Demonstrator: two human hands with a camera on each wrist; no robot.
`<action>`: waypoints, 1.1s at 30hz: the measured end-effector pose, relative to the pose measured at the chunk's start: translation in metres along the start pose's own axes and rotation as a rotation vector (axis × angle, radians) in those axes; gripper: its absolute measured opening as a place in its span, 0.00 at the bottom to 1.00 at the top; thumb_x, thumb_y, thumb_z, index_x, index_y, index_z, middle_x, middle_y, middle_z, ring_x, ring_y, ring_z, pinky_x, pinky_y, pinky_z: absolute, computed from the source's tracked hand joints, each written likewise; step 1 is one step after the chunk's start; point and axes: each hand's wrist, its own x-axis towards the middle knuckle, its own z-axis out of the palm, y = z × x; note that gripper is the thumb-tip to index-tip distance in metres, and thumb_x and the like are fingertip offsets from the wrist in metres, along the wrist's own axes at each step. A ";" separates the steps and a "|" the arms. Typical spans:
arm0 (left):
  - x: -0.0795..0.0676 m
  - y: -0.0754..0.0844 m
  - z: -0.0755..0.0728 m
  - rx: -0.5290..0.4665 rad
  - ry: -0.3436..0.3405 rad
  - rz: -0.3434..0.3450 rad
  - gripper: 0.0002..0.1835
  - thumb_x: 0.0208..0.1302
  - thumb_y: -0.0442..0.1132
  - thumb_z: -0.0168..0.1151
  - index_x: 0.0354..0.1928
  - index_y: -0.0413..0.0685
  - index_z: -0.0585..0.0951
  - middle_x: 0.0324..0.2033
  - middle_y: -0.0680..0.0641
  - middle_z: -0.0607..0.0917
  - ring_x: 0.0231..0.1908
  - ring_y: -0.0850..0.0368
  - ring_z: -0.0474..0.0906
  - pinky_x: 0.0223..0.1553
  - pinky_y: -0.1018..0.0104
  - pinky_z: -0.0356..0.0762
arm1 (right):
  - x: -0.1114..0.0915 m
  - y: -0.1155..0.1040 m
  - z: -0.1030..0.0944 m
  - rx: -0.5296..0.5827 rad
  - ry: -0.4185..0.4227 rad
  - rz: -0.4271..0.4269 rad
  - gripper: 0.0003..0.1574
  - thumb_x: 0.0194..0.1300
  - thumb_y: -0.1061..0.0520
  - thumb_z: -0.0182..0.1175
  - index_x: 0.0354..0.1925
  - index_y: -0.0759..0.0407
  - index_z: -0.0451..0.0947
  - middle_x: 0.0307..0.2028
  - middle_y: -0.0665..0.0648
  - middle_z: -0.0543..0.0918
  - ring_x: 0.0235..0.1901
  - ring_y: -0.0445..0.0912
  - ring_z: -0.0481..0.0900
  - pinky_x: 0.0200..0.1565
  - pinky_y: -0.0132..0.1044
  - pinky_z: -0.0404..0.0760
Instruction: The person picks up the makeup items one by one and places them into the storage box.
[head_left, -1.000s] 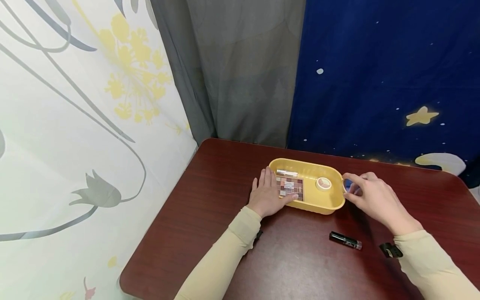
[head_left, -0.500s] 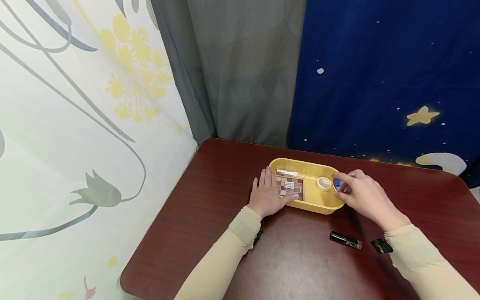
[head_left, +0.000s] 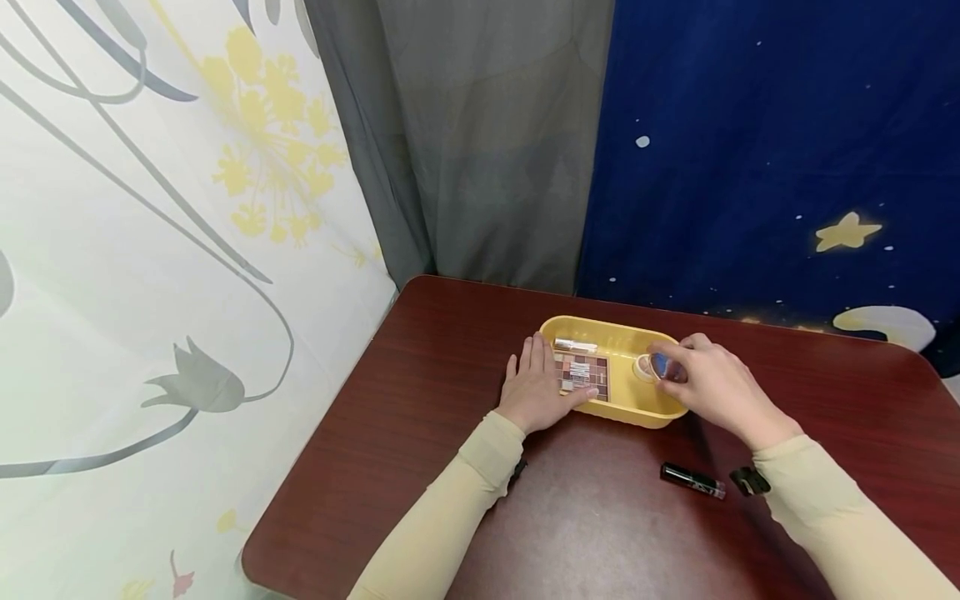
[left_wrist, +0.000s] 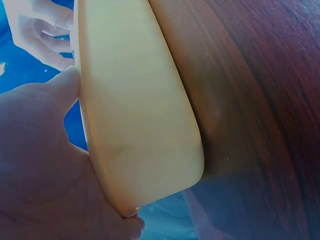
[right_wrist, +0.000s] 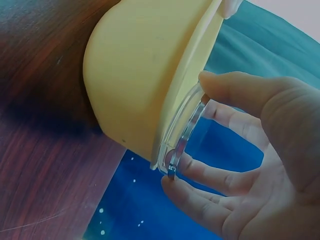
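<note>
A yellow oval tray (head_left: 603,412) stands on the table with several makeup items inside. My left hand (head_left: 534,387) rests over its left end, fingers straight and the thumb lying across the near rim. Under that hand is a partly covered eyeshadow palette (head_left: 592,379); a slim silver-and-clear tube (head_left: 575,346) lies behind it. Above the tray's right end my right hand (head_left: 720,383) pinches a round compact (head_left: 664,367), whose shiny face looks blue. In the right wrist view the compact (right_wrist: 187,130) has a clear, silver-banded edge. It partly hides a small round pan of pale colours (head_left: 642,367).
A black tube (head_left: 692,481) with a clear end lies on the dark red table (head_left: 592,517), in front of the tray. Behind the table hang grey (head_left: 502,167) and blue curtains (head_left: 750,167). A patterned white cloth (head_left: 187,292) borders the left side.
My right hand has carried the compact leftward, from beside the tray's right rim to over its inside, near the small round pan. The left hand and tray have stayed put.
</note>
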 end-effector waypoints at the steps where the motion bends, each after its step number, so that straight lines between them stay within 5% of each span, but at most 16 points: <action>1: 0.000 0.000 0.000 0.000 -0.001 0.000 0.62 0.60 0.82 0.43 0.79 0.37 0.49 0.79 0.40 0.42 0.78 0.47 0.37 0.73 0.45 0.46 | 0.001 -0.001 0.001 -0.002 0.000 -0.005 0.29 0.53 0.55 0.76 0.55 0.48 0.82 0.40 0.63 0.79 0.35 0.54 0.80 0.29 0.53 0.78; 20: 0.001 0.000 0.000 -0.006 0.004 -0.003 0.62 0.60 0.81 0.44 0.79 0.37 0.48 0.79 0.38 0.44 0.78 0.45 0.39 0.73 0.43 0.46 | 0.024 -0.005 0.021 -0.007 -0.120 -0.019 0.31 0.51 0.54 0.77 0.55 0.53 0.84 0.40 0.63 0.82 0.37 0.54 0.79 0.35 0.54 0.81; 33: -0.002 0.001 -0.004 -0.020 -0.007 -0.013 0.62 0.61 0.81 0.44 0.79 0.38 0.47 0.79 0.40 0.43 0.78 0.46 0.37 0.74 0.45 0.44 | 0.030 -0.007 0.036 0.050 -0.221 -0.026 0.29 0.51 0.53 0.79 0.53 0.55 0.85 0.34 0.56 0.81 0.30 0.45 0.76 0.31 0.43 0.78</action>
